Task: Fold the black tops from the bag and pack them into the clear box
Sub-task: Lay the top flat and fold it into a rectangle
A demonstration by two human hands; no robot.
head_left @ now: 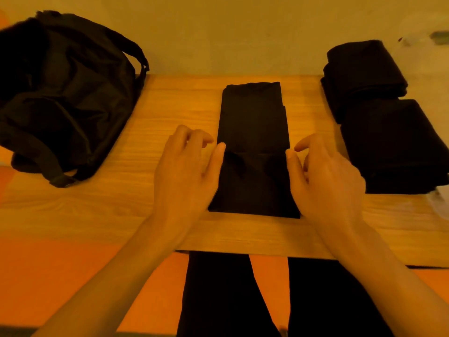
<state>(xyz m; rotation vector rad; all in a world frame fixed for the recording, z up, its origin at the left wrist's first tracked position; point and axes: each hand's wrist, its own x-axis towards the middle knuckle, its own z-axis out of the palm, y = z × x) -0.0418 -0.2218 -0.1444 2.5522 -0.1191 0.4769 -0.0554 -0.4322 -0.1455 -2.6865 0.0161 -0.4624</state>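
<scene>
Flat at the middle of the counter [170, 103]: a black top [254, 122], folded into a long narrow strip running from near the front edge toward the wall [230, 32]. Near end doubled back over the strip, with the cross edge of that fold about halfway along.

Just beside the strip's left edge: the left hand [184, 173], palm down, thumb [217, 156] straight and touching the cloth at the cross edge. Loosely curled fingers [194, 138], slightly apart, over bare wood, gripping nothing. Mirrored on the strip's right edge: the right hand [325, 183], thumb [292, 159] against the cloth, fingers [309, 142] loosely bent and apart, holding nothing. Not possible to tell whether either thumb presses down or only rests.

At the left end of the counter, well apart from the strip: a black bag [65, 105], slumped on its side, with straps toward the front edge. At the right end: two piles of folded black tops, the far pile [364, 74] and the near pile [393, 147], touching each other. At the right border, beside the near pile: something pale and see-through [438, 205], too blurred to say whether the clear box. Below the counter's front edge: legs in black trousers [218, 288] over an orange floor [60, 263].
</scene>
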